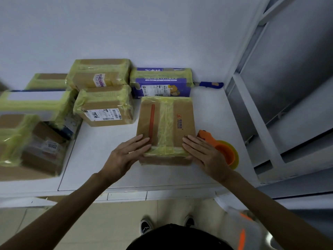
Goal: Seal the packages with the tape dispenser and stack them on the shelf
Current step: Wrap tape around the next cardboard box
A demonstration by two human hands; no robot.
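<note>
- At the bottom centre of the frame a person's dark top [180,239] is showing. Just above it two dark shoes [146,226] are standing on the pale tiled floor [90,222].
- Both bare forearms are reaching up from the lower corners towards the middle of the white table [100,159].
- The left hand [129,154] is lying flat on the near left corner of the brown package [183,123]. Its fingers are straight and a little spread, so it is pressing and not gripping anything.
- The right hand [205,154] is lying the same way on the near right corner, with the fingers straight and close together, and it is not closing around anything.
- The brown package is sitting on the table in the centre of the frame. A strip of yellowish tape [165,120] is running along its top, and another strip is crossing the near edge between the two hands. A red stripe [151,121] is running left of the tape.
- The tape dispenser [223,150], orange with a yellow-green roll, is lying on the table just right of the right hand, which is hiding part of it.
- Farther up, a purple box [162,87] is standing directly behind the brown package. A blue knife [210,84] is lying to its right by the wall.
- Left of centre, a taped box with a white label [106,109] is sitting near the package, with another taped box [99,74] behind it.
- More taped boxes [36,132] are piling up at the left edge.
- The grey metal shelf [261,114] is filling the right side of the frame.
</note>
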